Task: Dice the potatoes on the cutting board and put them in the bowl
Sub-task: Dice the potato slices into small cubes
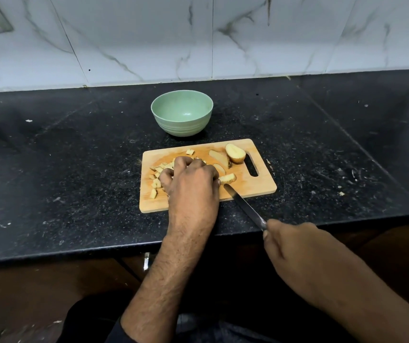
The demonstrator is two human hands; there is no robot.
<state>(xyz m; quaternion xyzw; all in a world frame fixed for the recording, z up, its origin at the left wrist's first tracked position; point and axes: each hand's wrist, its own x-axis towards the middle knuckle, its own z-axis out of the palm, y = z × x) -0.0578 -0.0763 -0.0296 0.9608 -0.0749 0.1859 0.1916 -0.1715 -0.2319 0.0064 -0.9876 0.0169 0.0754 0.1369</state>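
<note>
Left hand (188, 179) sits curled over the potato cubes (156, 183) at the cutting board (260, 186)'s left edge, fingers bunched round them. Right hand (295, 246) grips the knife (244, 206) w/ tip on the board's near edge, beside a potato slice (227, 179). Half potato (235, 153) near the far right corner. Green bowl (182, 112) just beyond the board, on the black counter (74, 169).

The bowl (182, 112) was pale green, the cutting board (260, 184) light tan wood, the counter (74, 157) speckled black, the wall tiles (149, 33) grey-veined white
</note>
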